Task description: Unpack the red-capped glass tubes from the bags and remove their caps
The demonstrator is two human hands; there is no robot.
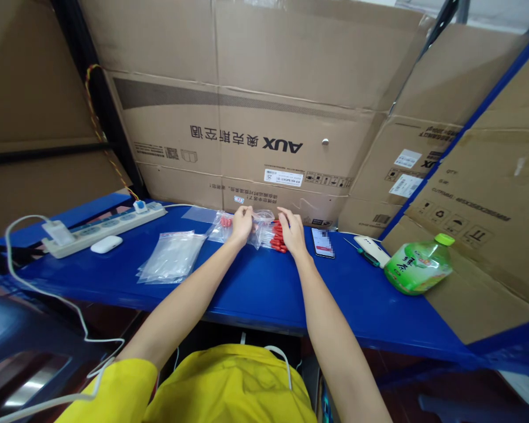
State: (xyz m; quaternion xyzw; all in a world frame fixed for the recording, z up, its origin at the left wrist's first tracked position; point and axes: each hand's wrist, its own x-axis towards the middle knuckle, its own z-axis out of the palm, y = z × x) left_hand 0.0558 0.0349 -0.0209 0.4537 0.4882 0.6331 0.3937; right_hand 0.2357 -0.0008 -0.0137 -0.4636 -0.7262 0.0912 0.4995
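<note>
My left hand is closed, its fingertips pinching a clear plastic bag near the back of the blue table. Beside that bag lies a bundle of thin, pale rods with red ends. My right hand curves over the right side of this bundle, fingers bent against the red ends; the thumb is mostly hidden. Left of my left hand, more red pieces show through clear plastic. A stack of flat clear zip bags lies closer to me on the left.
A power strip with plugs and a white case sit at the left. To the right are a phone, a green-handled screwdriver, a white device and a green drink bottle. Cardboard walls the back.
</note>
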